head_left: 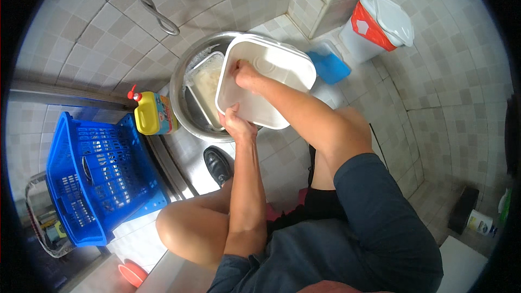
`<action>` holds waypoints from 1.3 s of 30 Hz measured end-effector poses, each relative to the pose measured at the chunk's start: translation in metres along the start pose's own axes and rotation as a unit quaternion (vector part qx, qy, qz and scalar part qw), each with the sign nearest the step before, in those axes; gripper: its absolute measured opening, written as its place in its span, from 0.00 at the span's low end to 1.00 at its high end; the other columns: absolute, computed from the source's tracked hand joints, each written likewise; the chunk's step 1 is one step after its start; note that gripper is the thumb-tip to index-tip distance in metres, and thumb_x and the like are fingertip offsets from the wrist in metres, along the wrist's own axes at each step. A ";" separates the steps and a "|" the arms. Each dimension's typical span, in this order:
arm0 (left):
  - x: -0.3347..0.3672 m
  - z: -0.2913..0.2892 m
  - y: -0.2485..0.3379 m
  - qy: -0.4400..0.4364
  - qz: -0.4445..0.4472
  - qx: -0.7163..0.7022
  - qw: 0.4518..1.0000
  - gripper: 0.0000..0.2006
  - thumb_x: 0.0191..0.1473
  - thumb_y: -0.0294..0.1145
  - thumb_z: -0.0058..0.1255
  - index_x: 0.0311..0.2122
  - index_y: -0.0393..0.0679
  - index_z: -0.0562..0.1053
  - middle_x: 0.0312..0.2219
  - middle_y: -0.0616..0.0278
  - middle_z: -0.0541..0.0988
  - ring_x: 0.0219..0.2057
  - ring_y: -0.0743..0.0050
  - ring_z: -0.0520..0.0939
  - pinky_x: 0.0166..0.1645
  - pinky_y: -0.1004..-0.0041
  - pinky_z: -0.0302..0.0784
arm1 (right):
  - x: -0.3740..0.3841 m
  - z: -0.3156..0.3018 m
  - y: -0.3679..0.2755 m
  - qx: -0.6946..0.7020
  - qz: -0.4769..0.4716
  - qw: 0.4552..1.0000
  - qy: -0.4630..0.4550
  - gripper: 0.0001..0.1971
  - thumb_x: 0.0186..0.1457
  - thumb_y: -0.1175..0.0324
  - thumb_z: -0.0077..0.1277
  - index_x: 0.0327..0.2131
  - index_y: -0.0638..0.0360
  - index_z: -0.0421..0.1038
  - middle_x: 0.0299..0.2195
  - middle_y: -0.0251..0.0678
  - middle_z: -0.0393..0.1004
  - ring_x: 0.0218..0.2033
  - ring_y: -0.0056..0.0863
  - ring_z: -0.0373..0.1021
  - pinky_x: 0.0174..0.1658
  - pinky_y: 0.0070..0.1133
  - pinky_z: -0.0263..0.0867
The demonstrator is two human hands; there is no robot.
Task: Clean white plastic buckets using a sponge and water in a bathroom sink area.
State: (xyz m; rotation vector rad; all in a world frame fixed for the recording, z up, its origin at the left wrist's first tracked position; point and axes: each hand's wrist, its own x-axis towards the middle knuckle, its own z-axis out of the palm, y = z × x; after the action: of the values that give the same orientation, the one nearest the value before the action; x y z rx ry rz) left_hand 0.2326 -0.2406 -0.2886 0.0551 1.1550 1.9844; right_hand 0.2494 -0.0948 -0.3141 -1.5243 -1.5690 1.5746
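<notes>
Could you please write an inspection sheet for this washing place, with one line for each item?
Surface: wet tiled floor, small beige tiles.
Job's things: white plastic tub tilted over a steel basin; a clear container lies in the basin.
Clutter: yellow detergent bottle, blue crate, blue lid, white and red bin, black shoe.
Hands: left hand grips the tub's near rim; right hand presses inside the tub.
Cables: none seen; a metal hose hangs along the wall.
Surroundings: tiled walls; a dark container at the right.
</notes>
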 end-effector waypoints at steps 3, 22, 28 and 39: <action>0.004 -0.004 0.005 -0.009 0.009 0.025 1.000 0.23 0.46 0.26 0.43 0.50 0.33 0.67 0.43 0.50 0.75 0.43 0.55 0.79 0.45 0.60 0.78 | -0.012 0.011 0.001 -0.043 -0.017 0.999 -0.005 0.17 0.59 0.73 0.40 0.49 0.63 0.73 0.47 0.46 0.77 0.49 0.38 0.73 0.51 0.31 0.67; 0.010 -0.010 0.042 0.036 0.162 0.054 0.985 0.21 0.46 0.25 0.44 0.49 0.32 0.71 0.42 0.54 0.77 0.42 0.66 0.77 0.50 0.70 0.72 | -0.180 -0.043 -0.016 -0.411 -0.264 0.855 -0.175 0.11 0.49 0.77 0.48 0.38 0.66 0.73 0.40 0.51 0.72 0.47 0.50 0.69 0.52 0.41 0.62; 0.017 -0.008 0.056 0.039 0.232 0.086 0.968 0.23 0.44 0.20 0.47 0.50 0.30 0.71 0.41 0.56 0.78 0.41 0.70 0.77 0.50 0.73 0.71 | -0.187 -0.073 -0.010 -0.555 -0.424 0.699 -0.150 0.18 0.47 0.75 0.49 0.45 0.68 0.71 0.43 0.47 0.70 0.48 0.44 0.67 0.57 0.37 0.57; 0.005 0.006 0.110 0.013 0.167 0.278 0.946 0.25 0.44 0.24 0.50 0.51 0.28 0.72 0.41 0.51 0.80 0.41 0.66 0.80 0.49 0.72 0.74 | -0.178 -0.119 -0.027 -0.674 -0.429 0.595 -0.088 0.17 0.54 0.73 0.45 0.46 0.72 0.73 0.50 0.50 0.72 0.64 0.43 0.58 0.71 0.36 0.44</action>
State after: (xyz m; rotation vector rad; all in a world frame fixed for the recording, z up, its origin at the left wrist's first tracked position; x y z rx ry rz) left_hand 0.1626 -0.2600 -0.2056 0.5502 1.7867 1.8761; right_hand 0.3965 -0.1959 -0.1928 -0.5958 -3.1644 -0.2927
